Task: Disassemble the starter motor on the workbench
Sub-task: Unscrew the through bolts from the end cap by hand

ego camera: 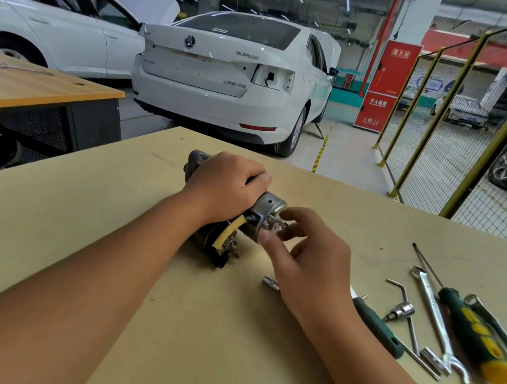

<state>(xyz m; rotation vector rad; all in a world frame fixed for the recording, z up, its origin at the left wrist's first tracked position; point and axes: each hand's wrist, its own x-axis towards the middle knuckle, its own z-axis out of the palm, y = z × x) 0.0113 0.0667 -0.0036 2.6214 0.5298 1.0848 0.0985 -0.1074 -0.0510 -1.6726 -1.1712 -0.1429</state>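
The starter motor lies on its side in the middle of the workbench, its silver solenoid end pointing right and a yellow cable curving down its near side. My left hand is clamped over the top of the motor body. My right hand is at the solenoid end, thumb and fingertips pinched around a small threaded terminal stud. A small silver socket lies on the bench just below the right hand.
Tools lie to the right: a green-handled screwdriver, an L-shaped socket wrench, a combination spanner and a green-and-yellow screwdriver. Beyond the bench stand white cars, another bench and a yellow mesh fence.
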